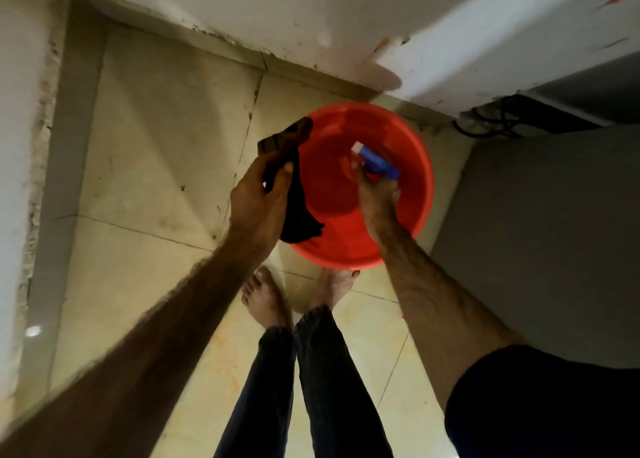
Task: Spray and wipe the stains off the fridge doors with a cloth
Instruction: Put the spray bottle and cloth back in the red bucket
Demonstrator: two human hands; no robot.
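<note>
Down on the pale tiled floor (166,118), hard against the white fridge (467,42) with orange smears on its face, that's where we're looking, straight down past two bare feet. Biggest thing in the middle is the red basin (420,166), sitting on the tiles just beside the fridge's lower corner. Over its left rim hangs the dark cloth (298,211), bunched at the top and trailing down, and the left hand (258,194) has it, fingers curled round the bunch with the thumb pressed on top. Over the bowl, the right hand (377,191) is wrapped around the spray bottle (375,161), blue head with a white nozzle; the picture's blurred there, so I can't tell if a finger's on the trigger. Looks like the pick-up stage, both tools in hand, doors not yet touched. My call: lift clear of the basin, get a finger on the trigger, aim the nozzle at the stains, cloth ready beneath to catch drips
</note>
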